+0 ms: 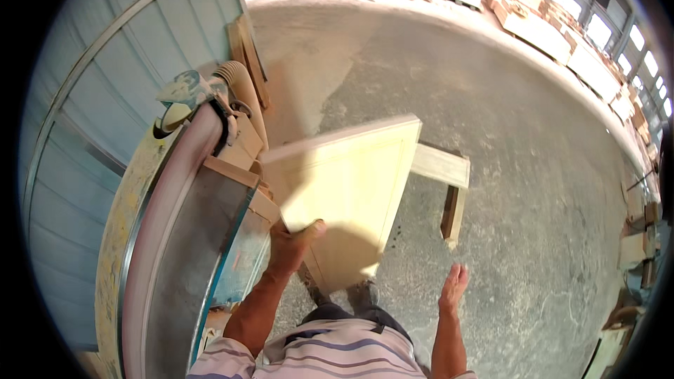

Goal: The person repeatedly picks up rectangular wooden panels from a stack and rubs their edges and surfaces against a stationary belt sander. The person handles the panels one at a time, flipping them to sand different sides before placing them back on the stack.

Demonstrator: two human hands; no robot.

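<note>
A pale wooden cabinet-door-like panel [344,196] with a raised frame is tilted in front of my body. My left hand [298,242] is closed on its near left edge, the thumb lying over the face and the other fingers hidden behind. To the right, apart from the panel, my right hand [453,286] is held out in the air with its fingers stretched and nothing in it. Beside my left arm stands a long belt sander with a pinkish belt [172,200] and a grey metal table [189,238]. Part of the panel lies in shadow.
Behind the panel a low wooden stand [442,165] rests on the concrete floor [519,189]. A ribbed hose [242,88] rises at the sander's far end, near boards [246,56] leaning by a corrugated metal wall [126,77]. Stacks of wood [533,24] line the far right.
</note>
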